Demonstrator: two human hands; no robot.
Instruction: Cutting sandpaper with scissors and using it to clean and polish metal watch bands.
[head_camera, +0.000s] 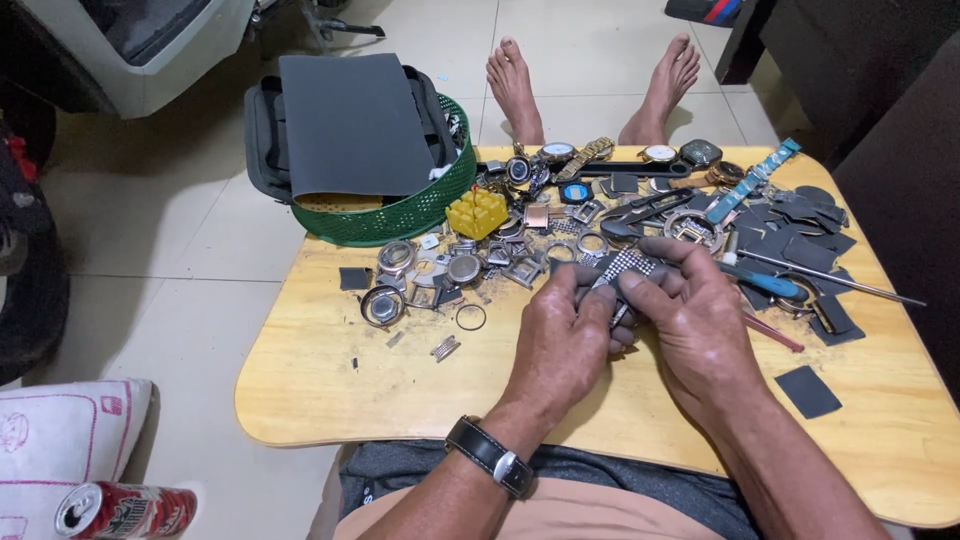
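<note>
Both my hands meet over the middle of a low wooden table (330, 385). My left hand (565, 340), with a black-strapped watch on its wrist, and my right hand (700, 320) together grip a silver metal watch bracelet (628, 264) with a beaded link pattern. The bracelet's upper end shows between my fingertips; the rest is hidden in my fingers. Just beyond my hands lie several loose watch cases (462, 268), bezels and rings.
A green basket (405, 215) holding a dark bag stands at the table's back left, with a yellow block (477, 212) beside it. Whole watches (585, 155), tweezers, a blue-handled tool (760, 280), a metal rod and dark sandpaper scraps (808, 390) lie at right. A can (125, 510) lies on the floor.
</note>
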